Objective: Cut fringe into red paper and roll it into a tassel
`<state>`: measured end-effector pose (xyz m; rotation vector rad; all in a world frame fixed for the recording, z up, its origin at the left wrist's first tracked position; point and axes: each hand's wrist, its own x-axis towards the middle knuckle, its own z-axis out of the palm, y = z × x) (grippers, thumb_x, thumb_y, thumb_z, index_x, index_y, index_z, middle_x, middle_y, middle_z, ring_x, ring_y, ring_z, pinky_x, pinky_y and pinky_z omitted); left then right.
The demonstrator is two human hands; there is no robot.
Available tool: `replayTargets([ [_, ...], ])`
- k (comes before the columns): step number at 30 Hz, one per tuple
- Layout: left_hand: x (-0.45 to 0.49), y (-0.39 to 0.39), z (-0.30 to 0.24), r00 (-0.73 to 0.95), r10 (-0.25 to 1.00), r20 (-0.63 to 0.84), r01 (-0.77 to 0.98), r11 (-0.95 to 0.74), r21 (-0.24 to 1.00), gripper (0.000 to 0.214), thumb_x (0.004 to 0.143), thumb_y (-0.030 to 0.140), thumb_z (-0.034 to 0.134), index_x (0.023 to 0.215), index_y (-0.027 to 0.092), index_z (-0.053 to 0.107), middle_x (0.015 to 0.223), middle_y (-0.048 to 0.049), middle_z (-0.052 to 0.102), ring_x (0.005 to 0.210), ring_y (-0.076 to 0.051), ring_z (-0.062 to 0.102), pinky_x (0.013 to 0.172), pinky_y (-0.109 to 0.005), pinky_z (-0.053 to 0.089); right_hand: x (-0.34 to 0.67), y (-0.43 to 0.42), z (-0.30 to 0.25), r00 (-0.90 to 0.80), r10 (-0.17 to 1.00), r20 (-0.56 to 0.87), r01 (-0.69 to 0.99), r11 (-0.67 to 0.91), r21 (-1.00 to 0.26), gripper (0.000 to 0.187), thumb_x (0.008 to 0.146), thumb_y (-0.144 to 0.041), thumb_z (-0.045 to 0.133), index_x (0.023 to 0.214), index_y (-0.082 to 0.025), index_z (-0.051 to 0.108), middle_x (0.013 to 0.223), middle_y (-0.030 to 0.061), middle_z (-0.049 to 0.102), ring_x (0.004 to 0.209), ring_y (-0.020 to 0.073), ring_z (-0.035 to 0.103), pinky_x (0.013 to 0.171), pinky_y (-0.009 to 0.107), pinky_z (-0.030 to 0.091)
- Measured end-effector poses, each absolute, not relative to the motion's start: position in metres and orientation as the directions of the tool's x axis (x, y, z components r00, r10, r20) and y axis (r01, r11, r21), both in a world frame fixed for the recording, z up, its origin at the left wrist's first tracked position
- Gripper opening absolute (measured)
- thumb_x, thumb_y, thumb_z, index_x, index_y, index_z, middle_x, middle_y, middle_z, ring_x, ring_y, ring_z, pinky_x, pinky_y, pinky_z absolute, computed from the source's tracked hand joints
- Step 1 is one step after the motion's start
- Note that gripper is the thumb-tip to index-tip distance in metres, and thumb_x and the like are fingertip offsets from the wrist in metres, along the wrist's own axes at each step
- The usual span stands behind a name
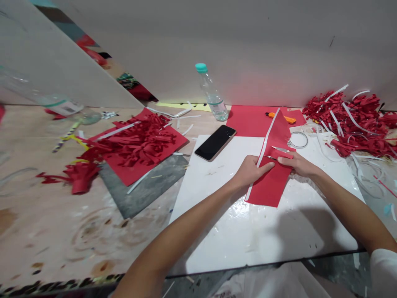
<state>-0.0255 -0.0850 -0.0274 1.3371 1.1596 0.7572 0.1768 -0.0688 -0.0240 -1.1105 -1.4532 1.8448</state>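
My left hand (252, 169) pinches the left edge of a folded red paper sheet (269, 182) that has a white strip along its fold. My right hand (297, 162) is closed on a pair of small scissors (281, 150), whose open blades sit on the red paper. Both hands work over a white board (248, 223) on the table.
A black phone (216, 142) lies left of the paper, a clear water bottle (212, 94) with a teal cap behind it. Shredded red paper piles (136, 142) sit at left and at far right (356, 120). An orange cutter (281, 116) and tape ring (298, 140) lie behind.
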Motion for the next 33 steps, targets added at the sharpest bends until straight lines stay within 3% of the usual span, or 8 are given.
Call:
replayTargets([
  [10,-0.026,-0.084,-0.030,0.307,0.937,-0.166,0.215,0.101,0.971,0.041,0.072,0.052,0.072,0.070,0.011,0.070,0.071,-0.0102,0.072,0.066,-0.025,0.069,0.052,-0.026,0.049,0.175,-0.069,-0.022,-0.512,0.819,-0.261,0.066,-0.265,-0.962,0.037,0.080,-0.051,0.068,0.074,-0.016,0.057,0.050,-0.0040,0.048,0.039,0.0075,0.041,0.036,0.022,0.026],
  [18,-0.029,-0.081,-0.027,0.406,0.874,-0.268,0.195,0.203,0.959,0.042,0.072,0.052,0.074,0.081,0.011,0.071,0.082,-0.0122,0.074,0.072,-0.026,0.071,0.057,-0.028,0.053,0.176,-0.068,-0.024,-0.500,0.829,-0.252,0.069,-0.252,-0.965,0.040,0.079,-0.053,0.067,0.071,-0.017,0.053,0.048,-0.0043,0.047,0.037,0.0074,0.039,0.036,0.022,0.025],
  [23,-0.034,-0.078,-0.026,0.385,0.874,-0.298,0.216,0.228,0.949,0.044,0.070,0.052,0.075,0.084,0.011,0.070,0.083,-0.0130,0.074,0.073,-0.026,0.071,0.057,-0.029,0.054,0.180,-0.064,-0.025,-0.515,0.818,-0.255,-0.005,-0.301,-0.954,0.038,0.080,-0.050,0.068,0.072,-0.019,0.047,0.045,-0.0094,0.035,0.036,0.0050,0.025,0.036,0.021,0.016],
  [28,-0.042,-0.074,-0.022,0.305,0.899,-0.313,0.108,0.294,0.950,0.044,0.070,0.052,0.076,0.085,0.011,0.068,0.083,-0.0132,0.073,0.072,-0.027,0.071,0.057,-0.031,0.054,0.196,-0.055,-0.025,-0.611,0.736,-0.292,-0.041,-0.397,-0.917,0.047,0.083,-0.048,0.066,0.061,-0.020,0.035,0.049,-0.0111,0.021,0.040,0.0033,0.013,0.039,0.021,0.011],
  [30,-0.046,-0.071,-0.021,0.272,0.915,-0.298,0.103,0.281,0.954,0.043,0.070,0.050,0.076,0.083,0.010,0.068,0.081,-0.0137,0.073,0.070,-0.026,0.070,0.056,-0.031,0.054,0.204,-0.050,-0.024,-0.623,0.723,-0.298,-0.030,-0.403,-0.915,0.038,0.085,-0.045,0.065,0.067,-0.019,0.044,0.051,-0.0111,0.021,0.042,0.0037,0.012,0.040,0.021,0.010],
  [33,-0.052,-0.065,-0.023,0.229,0.941,-0.250,0.116,0.228,0.967,0.043,0.070,0.050,0.077,0.081,0.009,0.069,0.080,-0.0142,0.073,0.069,-0.025,0.070,0.056,-0.030,0.053,0.214,-0.045,-0.022,-0.646,0.695,-0.315,0.020,-0.397,-0.917,0.030,0.087,-0.042,0.062,0.093,-0.013,0.058,0.053,-0.0115,0.020,0.044,0.0052,0.010,0.041,0.021,0.009],
])
